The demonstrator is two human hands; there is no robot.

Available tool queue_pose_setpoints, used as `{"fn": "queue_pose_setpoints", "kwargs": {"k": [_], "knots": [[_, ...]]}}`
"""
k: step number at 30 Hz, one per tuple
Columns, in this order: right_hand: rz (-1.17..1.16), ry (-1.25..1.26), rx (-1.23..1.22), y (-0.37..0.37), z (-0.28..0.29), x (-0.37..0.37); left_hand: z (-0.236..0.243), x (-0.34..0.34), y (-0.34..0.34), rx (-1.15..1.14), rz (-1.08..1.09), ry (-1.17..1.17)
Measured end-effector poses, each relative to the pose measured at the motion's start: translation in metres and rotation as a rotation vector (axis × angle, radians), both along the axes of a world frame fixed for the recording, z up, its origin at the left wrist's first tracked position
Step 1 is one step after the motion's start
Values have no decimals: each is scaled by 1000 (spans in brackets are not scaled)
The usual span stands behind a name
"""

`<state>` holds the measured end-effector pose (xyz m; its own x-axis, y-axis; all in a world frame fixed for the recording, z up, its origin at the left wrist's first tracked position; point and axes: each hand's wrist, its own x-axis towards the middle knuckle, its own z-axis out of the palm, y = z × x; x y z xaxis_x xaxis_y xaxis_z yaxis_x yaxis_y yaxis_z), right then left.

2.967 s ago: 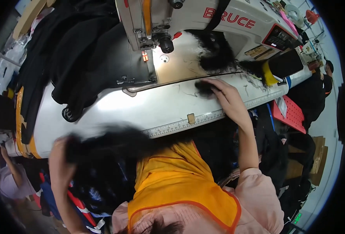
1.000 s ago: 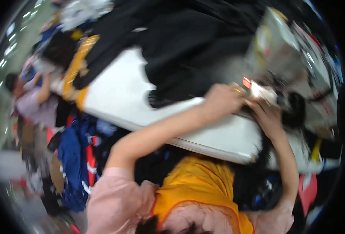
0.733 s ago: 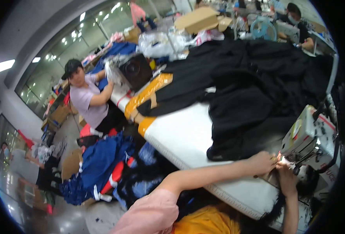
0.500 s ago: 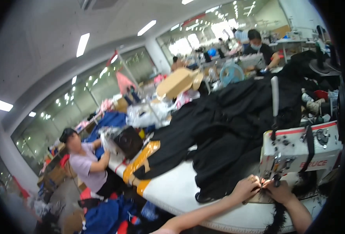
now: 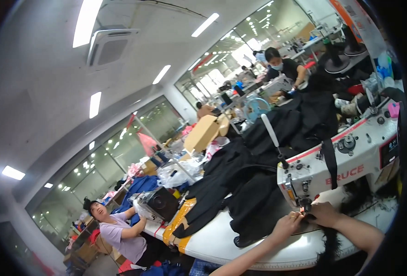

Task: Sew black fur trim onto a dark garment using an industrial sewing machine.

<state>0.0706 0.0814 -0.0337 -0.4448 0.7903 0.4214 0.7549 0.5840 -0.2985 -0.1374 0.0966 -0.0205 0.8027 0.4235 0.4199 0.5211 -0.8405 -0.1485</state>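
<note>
The sewing machine (image 5: 357, 154) was white edged in red; garment (image 5: 258, 188) and furry strip (image 5: 331, 243) black; worktop (image 5: 212, 244) white; tape (image 5: 167, 237) orange-yellow.

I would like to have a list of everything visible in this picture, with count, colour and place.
White sewing machine with red stripe: one, white, right
Smooth worktable: one, white, under machine
Loose fabric pile: one, black, left of machine
Fuzzy strip: one, black, over worktable's front edge
Shiny tape: one stretch, yellow, worktable's left end
Tall thread cones: two, black, upper right
Round fan: one, pale blue, behind fabric
Long cardboard piece: one, brown, centre
Seated-height co-worker: one, lilac shirt, left
Masked co-worker: one, dark shirt, background
Rectangular ceiling lights: at least five, white, above
Small jumbled items: uncountable, mixed colours, behind machine
Person's left grip: one, bare, under machine's head
Person's right grip: one, bare, beside it
</note>
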Motion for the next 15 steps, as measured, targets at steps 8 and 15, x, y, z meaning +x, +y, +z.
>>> {"fn": "queue_pose_setpoints", "kwargs": {"k": [8,15], "knots": [[-64,76,104,0,-56,13,-60,14,19,-48,23,-97],[191,-30,-51,-12,17,21,-60,12,26,149,-38,-141]]}}
